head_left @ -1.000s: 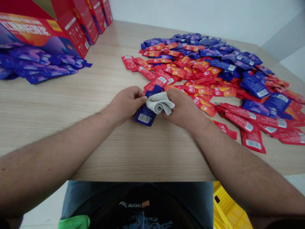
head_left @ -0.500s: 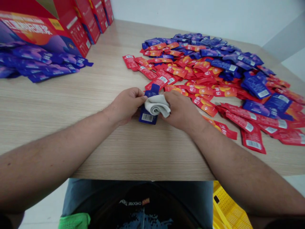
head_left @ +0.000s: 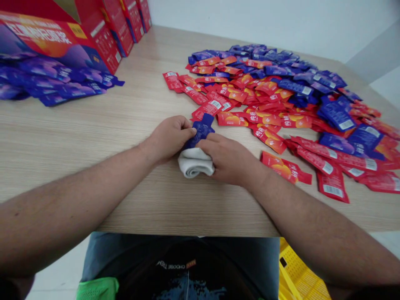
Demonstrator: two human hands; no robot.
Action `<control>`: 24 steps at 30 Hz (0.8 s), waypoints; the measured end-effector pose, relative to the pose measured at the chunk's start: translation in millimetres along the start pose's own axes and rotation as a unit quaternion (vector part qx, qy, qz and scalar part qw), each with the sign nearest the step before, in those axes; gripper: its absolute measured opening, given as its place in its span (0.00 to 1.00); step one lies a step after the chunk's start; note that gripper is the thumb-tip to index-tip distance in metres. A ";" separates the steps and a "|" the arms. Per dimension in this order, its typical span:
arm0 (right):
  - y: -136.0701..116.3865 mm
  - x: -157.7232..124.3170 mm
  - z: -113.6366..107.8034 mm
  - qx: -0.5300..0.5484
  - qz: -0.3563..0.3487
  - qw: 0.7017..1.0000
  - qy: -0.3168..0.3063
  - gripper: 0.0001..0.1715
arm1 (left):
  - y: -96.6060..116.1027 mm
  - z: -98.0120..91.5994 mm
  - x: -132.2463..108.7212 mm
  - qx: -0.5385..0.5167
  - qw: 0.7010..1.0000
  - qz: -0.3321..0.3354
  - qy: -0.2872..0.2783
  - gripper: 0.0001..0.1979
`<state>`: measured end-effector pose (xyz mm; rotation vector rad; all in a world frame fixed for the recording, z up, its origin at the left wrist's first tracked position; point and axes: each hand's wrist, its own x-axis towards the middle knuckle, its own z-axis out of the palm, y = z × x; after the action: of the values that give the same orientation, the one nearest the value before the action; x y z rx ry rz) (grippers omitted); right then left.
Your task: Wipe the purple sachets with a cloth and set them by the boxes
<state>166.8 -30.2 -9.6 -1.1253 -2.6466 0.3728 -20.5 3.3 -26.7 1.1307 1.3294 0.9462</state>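
Note:
A blue sachet (head_left: pixel 201 130) with a narrow spout-like tab is pinched by my left hand (head_left: pixel 175 135) near the middle of the table. The thumb lies on its printed face, and the other fingers are behind it. My right hand (head_left: pixel 226 156) is closed on a rolled white cloth (head_left: pixel 195 162), which lies across the lower part of the sachet and hides it. The roll's spiral end faces me. Just beyond the hands, red and orange sachets (head_left: pixel 208 109) lie loose on the wooden table (head_left: pixel 140 200).
A large pile of blue sachets (head_left: pixel 281 68) and red ones spreads over the right side. At the left, several blue sachets (head_left: pixel 62 85) lie before an open red box (head_left: pixel 56 41), with more red boxes (head_left: pixel 120 25) behind. A yellow crate (head_left: pixel 300 266) stands below the table's edge.
My right hand has moved the cloth down the sachet, toward me and slightly left. The sachet's upper face is now uncovered and tilted more to the right. My left hand keeps its pinch.

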 end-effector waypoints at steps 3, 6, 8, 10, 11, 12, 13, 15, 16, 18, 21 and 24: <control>1.0 -0.4 -0.1 -0.009 0.024 0.999 0.024 0.11 | 0.0 0.4 -0.1 0.021 1.000 0.018 -0.008 0.07; 2.7 -0.3 0.7 -0.019 0.081 0.993 0.082 0.11 | 1.5 1.5 -0.9 0.009 1.000 0.007 -0.003 0.07; 0.5 -0.4 1.5 -0.005 0.048 0.998 0.051 0.11 | 2.1 1.3 -1.4 0.028 0.999 0.014 0.000 0.07; -2.0 -0.6 1.9 0.006 0.006 1.000 0.010 0.11 | 2.1 0.9 -1.6 0.047 0.999 0.024 0.004 0.07; -2.2 -0.6 1.6 0.006 0.005 1.000 0.009 0.11 | 2.0 0.8 -1.6 0.045 0.999 0.024 0.003 0.07; -1.3 -0.4 1.0 0.002 0.017 1.000 0.022 0.10 | 2.0 1.0 -1.4 0.035 0.999 0.020 0.002 0.07; 0.7 0.0 0.1 -0.004 0.041 0.998 0.048 0.10 | 2.0 1.5 -1.1 0.020 1.000 0.014 0.000 0.07; 6.3 0.9 -2.6 -0.004 0.093 0.990 0.105 0.10 | 2.5 2.8 -0.6 -0.008 1.000 -0.001 -0.001 0.07; 9.1 1.3 -4.2 0.004 0.108 0.986 0.125 0.11 | 2.9 3.4 -0.5 -0.015 1.000 -0.007 -0.002 0.08; 13.2 1.4 -7.2 0.028 0.114 0.983 0.140 0.14 | 3.7 4.3 -0.8 -0.019 1.000 -0.014 -0.003 0.09; 16.1 0.7 -11.0 0.031 0.089 0.987 0.133 0.14 | 4.7 4.7 -1.8 -0.019 1.000 -0.013 -0.010 0.09; 17.3 0.2 -12.4 0.001 0.069 0.990 0.124 0.11 | 5.7 4.7 -3.0 -0.018 1.000 -0.013 -0.013 0.08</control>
<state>182.1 -16.7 -3.5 -1.2674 -2.3616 0.2429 -15.4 1.3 -20.8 1.0937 1.2978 0.9301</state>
